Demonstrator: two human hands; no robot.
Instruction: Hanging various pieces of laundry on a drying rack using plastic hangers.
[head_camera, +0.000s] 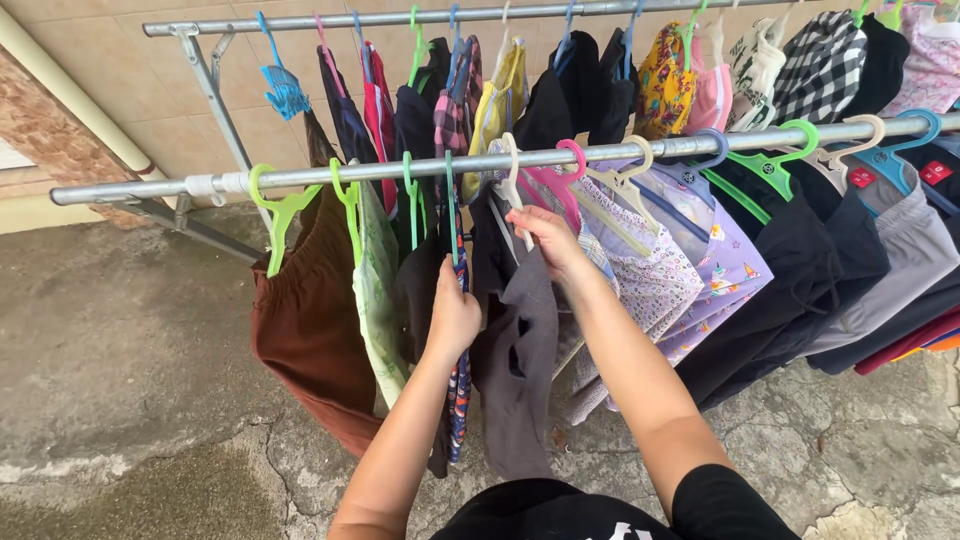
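I have both hands up at the near rail (400, 168) of a metal clothes rack. My right hand (545, 232) is closed around the lower part of a pale hanger (514, 178) hooked over that rail, fingers wrapped on it. My left hand (453, 312) is lower, closed on the upper edge of a dark grey garment (518, 370) that hangs from about that spot; I cannot tell whether the garment is on the pale hanger. The two hands are near each other but apart, the left below and to the left of the right.

Just left of my left hand hang a narrow patterned piece (459, 400), a pale green cloth (378, 300) on a green hanger (348, 205), and a brown garment (310, 320). To the right hang a lilac printed top (720, 265) and dark clothes (790, 290). A far rail (330, 20) carries more clothing above a cracked concrete floor (130, 350).
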